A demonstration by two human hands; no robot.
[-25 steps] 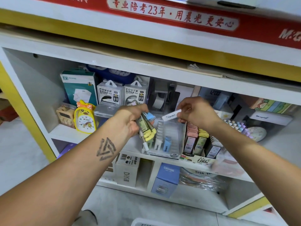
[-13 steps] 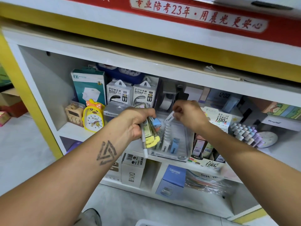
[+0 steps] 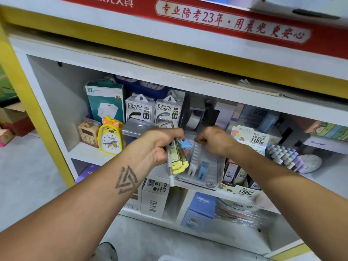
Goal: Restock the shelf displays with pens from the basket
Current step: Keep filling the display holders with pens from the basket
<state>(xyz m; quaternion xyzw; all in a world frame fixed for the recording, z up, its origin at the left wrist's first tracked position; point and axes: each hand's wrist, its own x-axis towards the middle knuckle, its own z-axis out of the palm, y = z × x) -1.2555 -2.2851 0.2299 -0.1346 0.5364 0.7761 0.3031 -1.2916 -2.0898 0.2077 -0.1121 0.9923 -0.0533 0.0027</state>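
White shelf (image 3: 90, 153) holds two grey "POWER BANK" boxes (image 3: 140, 110); left hand (image 3: 160, 146) grips yellow-capped pens (image 3: 178, 159), right hand (image 3: 216, 142) pinches something unclear over clear display tray (image 3: 209, 172) marked "28"

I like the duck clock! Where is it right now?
The yellow duck clock stands on the left of the white shelf, between a tan timer and the left hand, below a teal box.

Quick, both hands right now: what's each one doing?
Left hand: grips a bundle of pens and lead cases.
Right hand: fingers curled over the clear display tray; what it pinches cannot be told.
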